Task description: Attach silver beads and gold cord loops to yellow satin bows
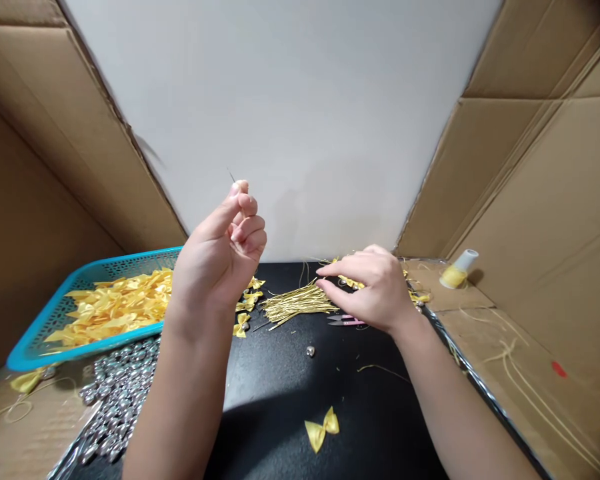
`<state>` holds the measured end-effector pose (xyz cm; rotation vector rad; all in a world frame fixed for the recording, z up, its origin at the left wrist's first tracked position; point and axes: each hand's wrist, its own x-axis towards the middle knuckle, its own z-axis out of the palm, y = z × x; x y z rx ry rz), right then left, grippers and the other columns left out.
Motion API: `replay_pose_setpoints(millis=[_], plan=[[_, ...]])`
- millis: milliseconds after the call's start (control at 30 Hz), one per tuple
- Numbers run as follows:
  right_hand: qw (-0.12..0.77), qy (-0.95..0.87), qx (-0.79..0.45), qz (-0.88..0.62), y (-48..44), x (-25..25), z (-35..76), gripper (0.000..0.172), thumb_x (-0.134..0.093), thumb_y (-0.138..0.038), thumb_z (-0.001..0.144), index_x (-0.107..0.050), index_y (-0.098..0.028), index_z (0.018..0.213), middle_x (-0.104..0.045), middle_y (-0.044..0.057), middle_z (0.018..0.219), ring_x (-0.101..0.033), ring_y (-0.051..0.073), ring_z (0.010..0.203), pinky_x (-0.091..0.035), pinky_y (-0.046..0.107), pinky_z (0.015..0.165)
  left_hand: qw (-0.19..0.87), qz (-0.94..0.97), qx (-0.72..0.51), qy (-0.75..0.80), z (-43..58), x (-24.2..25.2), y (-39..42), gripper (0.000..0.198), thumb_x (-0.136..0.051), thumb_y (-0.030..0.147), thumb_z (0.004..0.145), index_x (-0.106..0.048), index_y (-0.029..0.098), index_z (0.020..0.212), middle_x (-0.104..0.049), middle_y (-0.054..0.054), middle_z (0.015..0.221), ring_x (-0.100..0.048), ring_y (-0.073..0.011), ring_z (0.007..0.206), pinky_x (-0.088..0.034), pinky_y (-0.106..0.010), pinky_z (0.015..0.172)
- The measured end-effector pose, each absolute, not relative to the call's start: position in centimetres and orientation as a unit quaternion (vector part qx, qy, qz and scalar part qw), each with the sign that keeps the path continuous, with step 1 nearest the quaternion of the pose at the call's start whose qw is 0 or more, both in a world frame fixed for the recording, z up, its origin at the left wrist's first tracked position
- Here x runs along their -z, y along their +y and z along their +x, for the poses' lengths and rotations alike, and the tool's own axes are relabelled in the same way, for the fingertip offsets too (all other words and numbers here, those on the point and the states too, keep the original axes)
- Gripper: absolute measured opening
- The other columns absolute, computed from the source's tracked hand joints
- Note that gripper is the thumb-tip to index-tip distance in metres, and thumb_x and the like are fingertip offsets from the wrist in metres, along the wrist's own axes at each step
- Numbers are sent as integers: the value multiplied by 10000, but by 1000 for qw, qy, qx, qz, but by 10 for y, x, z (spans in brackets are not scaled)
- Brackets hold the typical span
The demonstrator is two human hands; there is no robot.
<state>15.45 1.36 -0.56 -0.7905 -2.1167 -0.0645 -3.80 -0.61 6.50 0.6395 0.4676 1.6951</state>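
Note:
My left hand (223, 240) is raised in front of the white panel, its thumb and index finger pinching a thin needle (231, 175) that points up. Lower and to the right, my right hand (367, 283) hovers by a bundle of gold wire ties (300, 303); a small gap shows between its thumb and index fingertips, and I see nothing held there. Pink-handled thread snips (347, 321) lie below that hand. Nearer to me on the black surface are a silvery bead (311, 351) and a yellow ribbon bow (323, 429).
At left, a blue basket (45, 320) holds many yellow bows, with a heap of silvery beads (125, 380) before it. A thread spool (459, 269) stands at the right on cardboard. Bows with beads (243, 325) lie beside the ties. Cardboard walls (540, 153) flank both sides.

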Motion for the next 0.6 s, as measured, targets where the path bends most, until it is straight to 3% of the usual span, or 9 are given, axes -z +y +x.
replay_pose_setpoints(millis=[100,167,300,433,600], plan=[[441,-824,17,-356,12,8,148,266,-703,-443,767,-763,-246,935,-777,32,821,-631,161,622,-316,337,686,603,271,-725,196,-35,-67,-12,199,-541,34,877,-601,192,771,-579,52,538,-345,-44,360,-304,-145,325],[457,-799,-11,-390,10,9,142,317,-728,-481,739,-768,-262,964,-755,28,730,-582,146,570,-302,348,713,609,268,-720,196,-32,-67,-16,207,-528,42,887,-596,196,767,-572,54,533,-343,-46,356,-304,-149,324],[499,-747,-119,-422,7,13,131,268,-727,-494,746,-787,-292,911,-599,-19,515,-471,117,503,-285,325,652,621,277,-707,194,-29,-67,-22,212,-527,56,896,-588,207,758,-573,56,531,-344,-49,365,-310,-144,336],[530,-712,-227,-400,9,15,123,198,-723,-474,755,-795,-301,821,-498,-27,485,-400,113,509,-258,287,562,629,305,-691,185,-27,-67,-26,208,-590,44,857,-579,207,728,-571,66,523,-352,-47,380,-311,-140,353],[519,-711,-279,-384,9,13,122,211,-708,-465,759,-793,-276,798,-437,-32,479,-400,117,541,-279,268,550,631,307,-691,177,-29,-67,-28,192,-617,44,837,-585,202,733,-585,71,542,-360,-41,385,-327,-135,359]])
